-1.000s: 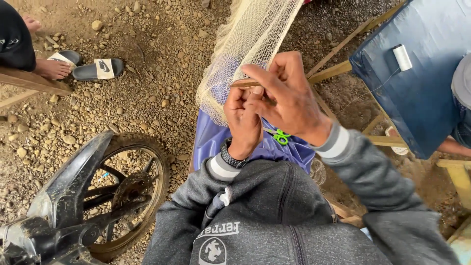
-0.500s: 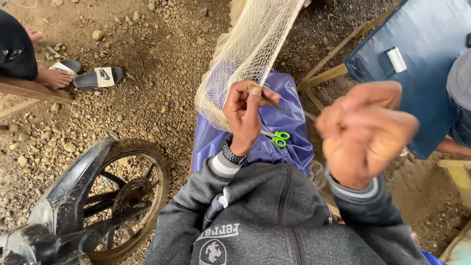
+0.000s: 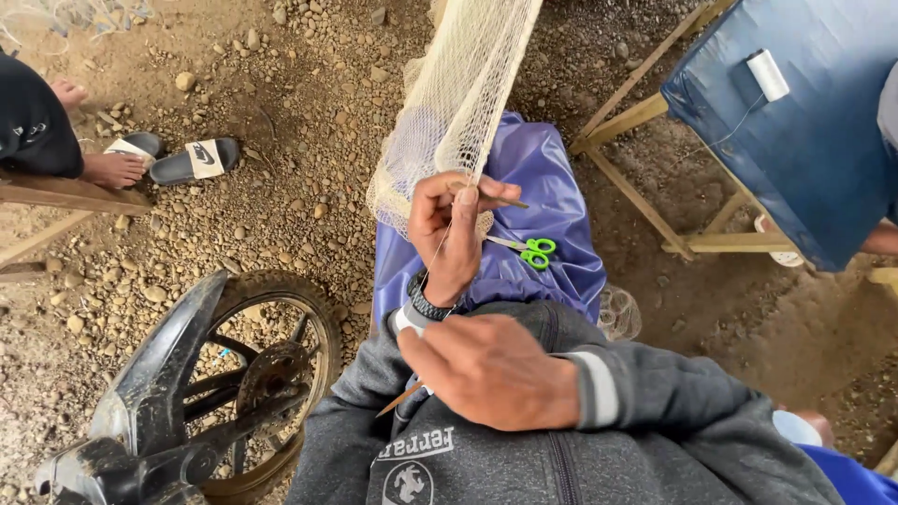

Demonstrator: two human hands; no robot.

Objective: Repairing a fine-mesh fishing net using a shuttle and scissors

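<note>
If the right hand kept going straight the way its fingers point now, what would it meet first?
The right hand points left across the chest. First in line is probably the left sleeve's cuff, just past the fingertips; beyond that, the motorcycle wheel, though that sits lower and depth is unclear.

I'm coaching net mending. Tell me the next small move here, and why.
Probably draw the right hand farther back to tighten the thread. The left hand pinches the net edge, the thread runs from there toward the right hand, which holds a thin needle.
</note>
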